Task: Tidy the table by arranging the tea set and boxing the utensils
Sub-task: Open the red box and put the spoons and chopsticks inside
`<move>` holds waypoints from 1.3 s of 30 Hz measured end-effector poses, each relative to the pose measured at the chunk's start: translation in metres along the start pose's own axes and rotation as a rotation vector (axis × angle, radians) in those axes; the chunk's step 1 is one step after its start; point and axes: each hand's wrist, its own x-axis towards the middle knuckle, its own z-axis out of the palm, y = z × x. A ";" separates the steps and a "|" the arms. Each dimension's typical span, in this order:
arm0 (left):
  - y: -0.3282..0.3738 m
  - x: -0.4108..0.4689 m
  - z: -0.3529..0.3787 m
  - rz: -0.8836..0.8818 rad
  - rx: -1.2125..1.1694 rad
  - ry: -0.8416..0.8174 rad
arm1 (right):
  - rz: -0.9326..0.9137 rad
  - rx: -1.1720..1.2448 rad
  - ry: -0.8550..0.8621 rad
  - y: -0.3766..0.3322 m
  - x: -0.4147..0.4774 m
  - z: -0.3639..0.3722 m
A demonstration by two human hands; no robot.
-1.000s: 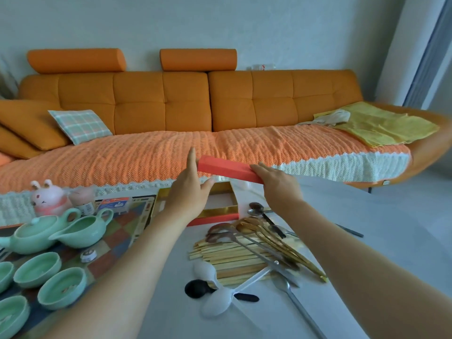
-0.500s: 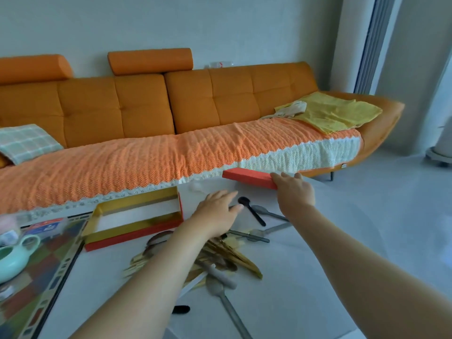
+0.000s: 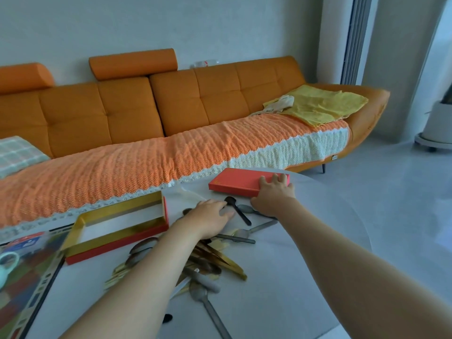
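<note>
A red box lid lies flat at the far right of the white table, and my right hand rests over its near right end with fingers curled on it. The open box base, red outside and gold inside, sits left of centre. My left hand hovers palm down, fingers apart, over a pile of gold and steel utensils. A black spoon lies just beyond its fingertips. Part of a pale green teapot shows at the left edge.
A patchwork-patterned tray covers the table's left side. An orange sofa with a woven throw stands right behind the table. A long steel spoon points toward me. Grey floor opens to the right.
The red lid went from being held in both hands above the box to lying on the table at the right. My left hand let go and dropped to the utensils. My view swung right.
</note>
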 end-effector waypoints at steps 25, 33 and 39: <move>-0.151 -0.070 -0.034 -0.059 -0.115 0.259 | -0.419 -0.029 -0.048 -0.174 -0.012 0.006; -0.139 -0.078 -0.056 0.100 -0.219 0.572 | -0.387 0.539 0.244 -0.166 -0.015 -0.010; -0.154 -0.082 -0.070 0.105 -0.177 0.664 | -0.582 0.735 0.141 -0.194 -0.035 -0.029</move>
